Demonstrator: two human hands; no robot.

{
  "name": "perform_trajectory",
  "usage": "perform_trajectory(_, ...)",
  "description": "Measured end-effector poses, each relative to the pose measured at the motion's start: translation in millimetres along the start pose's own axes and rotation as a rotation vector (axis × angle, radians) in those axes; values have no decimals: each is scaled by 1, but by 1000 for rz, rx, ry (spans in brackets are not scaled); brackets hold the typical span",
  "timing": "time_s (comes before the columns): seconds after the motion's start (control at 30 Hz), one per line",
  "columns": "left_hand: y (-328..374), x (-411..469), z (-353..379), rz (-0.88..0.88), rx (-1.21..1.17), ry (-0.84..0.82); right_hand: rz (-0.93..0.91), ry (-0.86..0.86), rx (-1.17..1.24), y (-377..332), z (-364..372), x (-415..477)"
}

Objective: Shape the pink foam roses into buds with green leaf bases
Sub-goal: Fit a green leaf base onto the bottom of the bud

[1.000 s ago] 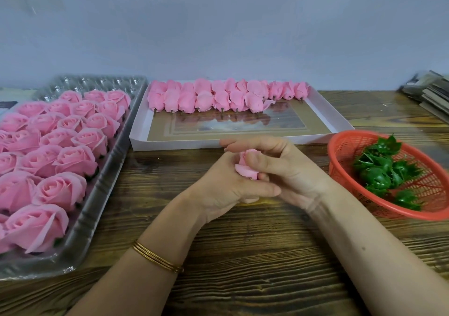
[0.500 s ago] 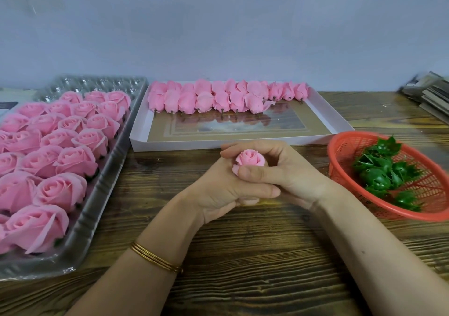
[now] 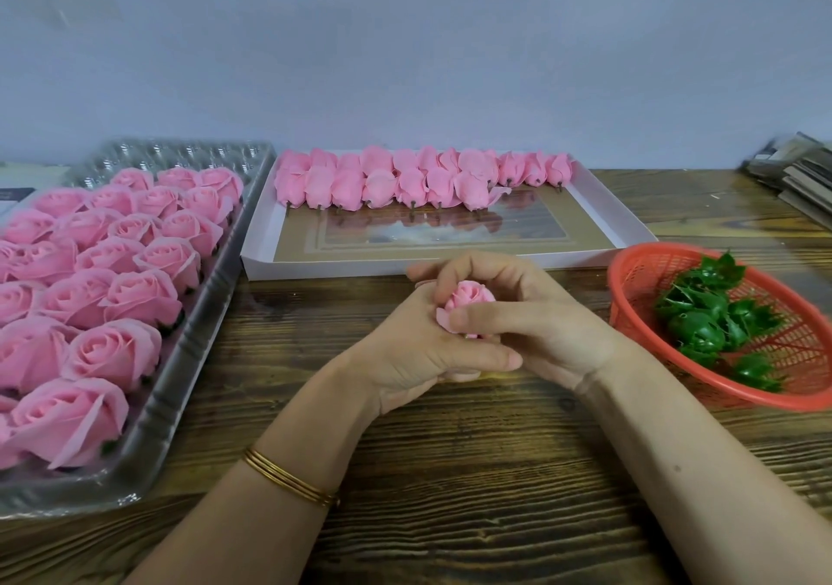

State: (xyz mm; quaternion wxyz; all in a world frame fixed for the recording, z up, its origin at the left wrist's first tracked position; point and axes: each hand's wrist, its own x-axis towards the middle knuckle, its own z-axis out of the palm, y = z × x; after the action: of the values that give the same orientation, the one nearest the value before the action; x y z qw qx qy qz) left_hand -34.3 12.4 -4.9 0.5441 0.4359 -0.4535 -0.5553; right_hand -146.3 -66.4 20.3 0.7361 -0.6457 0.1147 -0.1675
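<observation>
Between your two hands, low over the middle of the surface (image 3: pixel 450 472), the rose (image 3: pixel 468 303) has changed quickly. A second ago it was a crumpled pink wad, half a second ago an upright head with its spiral showing, and now it is a tighter bud leaning a little toward your left. I judge that the outer petals are being folded in and that the shaping of this one is well along. No green base shows on it yet, and your fingers hide its underside. Your left hand (image 3: pixel 405 355) wraps round the bud from below and the side, its thumb lying flat across the front beneath your other thumb. Your right hand (image 3: pixel 553 332) grips it too: the thumb presses across the front petals, and the forefinger, flatter before, now arches over the back of the bud. Both wrists sit close to the wood and have hardly shifted; gold bangles (image 3: pixel 288 478) ring the left one. Beyond your knuckles the white box (image 3: pixel 626 224) keeps its row of shaped buds (image 3: pixel 405 179) along the far wall, unchanged. To your left the plastic tray (image 3: pixel 148 440) is packed with open roses (image 3: pixel 112 350) that are not yet worked. To your right the red basket (image 3: pixel 630 278) holds the green leaf bases (image 3: pixel 698 337), near your right wrist but not touched. Taking one looks like the step due once the petals hold their shape.
</observation>
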Motion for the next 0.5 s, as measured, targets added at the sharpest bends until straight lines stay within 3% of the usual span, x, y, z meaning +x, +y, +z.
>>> perform_trajectory(0.37, 4, -1, -1, 44, -22, -6, 29, -2, -63, 4, 0, 0)
perform_trajectory(0.5, 0, 0, -1, 63, 22, 62, 74, 101, 38, 2, -1, 1)
